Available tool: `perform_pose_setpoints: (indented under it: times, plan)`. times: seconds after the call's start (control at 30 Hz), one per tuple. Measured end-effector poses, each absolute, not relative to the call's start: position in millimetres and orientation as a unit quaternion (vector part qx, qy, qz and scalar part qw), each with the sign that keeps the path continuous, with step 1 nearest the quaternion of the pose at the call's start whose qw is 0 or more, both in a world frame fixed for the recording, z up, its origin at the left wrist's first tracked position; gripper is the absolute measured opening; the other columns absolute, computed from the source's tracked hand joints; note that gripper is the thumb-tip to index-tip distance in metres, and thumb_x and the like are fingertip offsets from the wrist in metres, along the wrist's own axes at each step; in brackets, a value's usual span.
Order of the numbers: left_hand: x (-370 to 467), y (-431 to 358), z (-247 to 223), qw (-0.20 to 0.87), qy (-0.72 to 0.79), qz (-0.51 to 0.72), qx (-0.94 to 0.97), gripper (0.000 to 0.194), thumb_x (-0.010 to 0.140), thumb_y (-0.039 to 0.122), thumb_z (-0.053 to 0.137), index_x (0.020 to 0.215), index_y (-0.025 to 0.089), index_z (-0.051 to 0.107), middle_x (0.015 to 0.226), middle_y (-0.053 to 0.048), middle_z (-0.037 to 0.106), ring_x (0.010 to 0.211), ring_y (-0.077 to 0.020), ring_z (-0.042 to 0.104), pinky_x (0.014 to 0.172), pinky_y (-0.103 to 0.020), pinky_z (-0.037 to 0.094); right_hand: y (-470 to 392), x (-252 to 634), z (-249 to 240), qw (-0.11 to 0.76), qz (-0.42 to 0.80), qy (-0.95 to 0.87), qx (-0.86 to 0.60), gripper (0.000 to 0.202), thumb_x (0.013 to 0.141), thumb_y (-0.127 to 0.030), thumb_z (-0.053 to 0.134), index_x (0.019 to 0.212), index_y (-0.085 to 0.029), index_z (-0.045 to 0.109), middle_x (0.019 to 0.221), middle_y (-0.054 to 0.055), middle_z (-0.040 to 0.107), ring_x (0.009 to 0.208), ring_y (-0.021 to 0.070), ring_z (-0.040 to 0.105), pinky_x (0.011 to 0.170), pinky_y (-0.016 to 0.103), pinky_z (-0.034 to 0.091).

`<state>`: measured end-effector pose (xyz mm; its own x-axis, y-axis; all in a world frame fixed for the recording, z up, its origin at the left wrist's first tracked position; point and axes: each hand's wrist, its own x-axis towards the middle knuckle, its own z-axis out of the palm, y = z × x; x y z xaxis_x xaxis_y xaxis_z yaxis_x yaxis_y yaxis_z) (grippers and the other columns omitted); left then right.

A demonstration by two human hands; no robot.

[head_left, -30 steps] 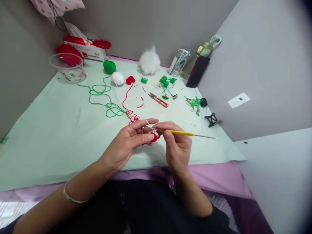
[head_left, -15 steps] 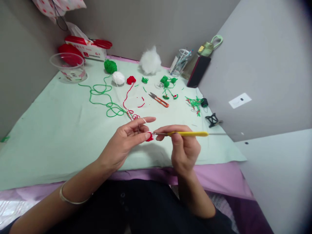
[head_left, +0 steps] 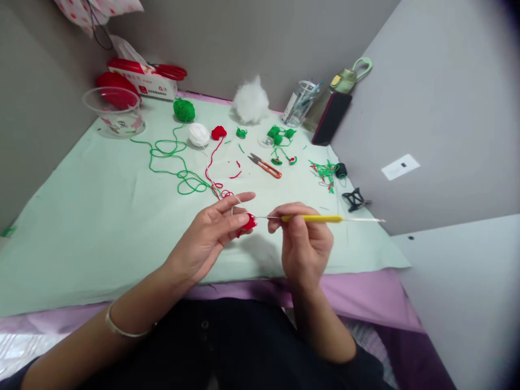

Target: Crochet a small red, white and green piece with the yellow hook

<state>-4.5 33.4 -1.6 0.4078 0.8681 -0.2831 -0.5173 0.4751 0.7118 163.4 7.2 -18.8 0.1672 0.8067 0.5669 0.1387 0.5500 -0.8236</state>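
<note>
My left hand (head_left: 215,230) pinches a small red crochet piece (head_left: 250,221) with white stitches along its edge. White yarn passes over its raised index finger and leads back toward the white yarn ball (head_left: 199,135). My right hand (head_left: 306,241) grips a crochet hook (head_left: 314,219) by its yellow handle, much like a pen. The hook's thin metal shaft reaches left to the red piece; its tip is too small to make out. Past the handle's right end sticks out a second metal shaft. Just beyond my left fingers lie loops of red yarn (head_left: 219,187).
Orange-handled thread snips (head_left: 265,166) lie mid-table. Behind are a green yarn ball (head_left: 184,110), a red yarn ball (head_left: 219,132), white stuffing (head_left: 251,102) and small green crochet pieces (head_left: 278,135). A plastic tub (head_left: 117,116) stands left; a phone (head_left: 332,119) leans at right.
My right hand has drawn the hook slightly up, and more of its front shaft shows. The red piece has turned in my left fingers. The white ball has shifted slightly.
</note>
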Motion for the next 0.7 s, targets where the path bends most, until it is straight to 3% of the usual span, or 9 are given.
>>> perform_pose_setpoints:
  times: [0.17, 0.3, 0.4, 0.57, 0.7]
  plan:
    - [0.2, 30.0, -0.5, 0.76, 0.33, 0.444, 0.341, 0.037, 0.078, 0.021, 0.089, 0.114, 0.023, 0.082, 0.082, 0.001, 0.071, 0.083, -0.0126, 0.065, 0.087, -0.027, 0.05, 9.7, 157.5, -19.0, 0.636, 0.247, -0.612, -0.401, 0.018, 0.103, -0.025, 0.059, 0.106, -0.025, 0.076, 0.097, 0.005, 0.078, 0.081, 0.0169, 0.071, 0.07, 0.033, 0.061]
    - [3.0, 29.2, -4.9, 0.753, 0.336, 0.465, 0.323, 0.044, 0.078, 0.022, 0.09, 0.121, 0.023, 0.079, 0.085, 0.0, 0.073, 0.085, -0.0138, 0.066, 0.088, -0.028, 0.051, 4.9, 155.3, -25.4, 0.594, 0.122, -0.68, -0.413, 0.029, 0.1, -0.014, 0.061, 0.118, -0.031, 0.076, 0.107, 0.005, 0.076, 0.091, 0.0182, 0.074, 0.078, 0.035, 0.064]
    - [1.3, 32.7, -8.8, 0.801, 0.313, 0.433, 0.271, 0.037, 0.08, 0.025, 0.088, 0.116, 0.02, 0.082, 0.092, -0.003, 0.074, 0.083, -0.0115, 0.065, 0.083, -0.024, 0.052, 4.3, 159.3, -26.2, 0.558, 0.042, -0.719, -0.412, 0.034, 0.097, -0.011, 0.064, 0.121, -0.032, 0.076, 0.113, 0.007, 0.075, 0.1, 0.0208, 0.074, 0.082, 0.037, 0.064]
    - [-4.3, 38.1, -8.5, 0.816, 0.303, 0.426, 0.248, 0.029, 0.078, 0.022, 0.089, 0.107, 0.021, 0.085, 0.08, 0.001, 0.067, 0.073, -0.0068, 0.061, 0.074, -0.017, 0.051, 11.7, 166.0, -18.3, 0.653, 0.279, -0.57, -0.413, 0.021, 0.105, -0.028, 0.057, 0.104, -0.024, 0.077, 0.089, 0.003, 0.072, 0.07, 0.0151, 0.069, 0.065, 0.032, 0.06]
    - [-1.7, 34.2, -4.3, 0.783, 0.311, 0.441, 0.309, 0.033, 0.078, 0.018, 0.089, 0.11, 0.027, 0.084, 0.085, 0.002, 0.07, 0.079, -0.0089, 0.063, 0.078, -0.02, 0.051, 13.6, 162.0, -18.2, 0.631, 0.35, -0.571, -0.391, 0.016, 0.101, -0.032, 0.064, 0.102, -0.024, 0.078, 0.095, 0.004, 0.077, 0.076, 0.0147, 0.069, 0.068, 0.031, 0.059]
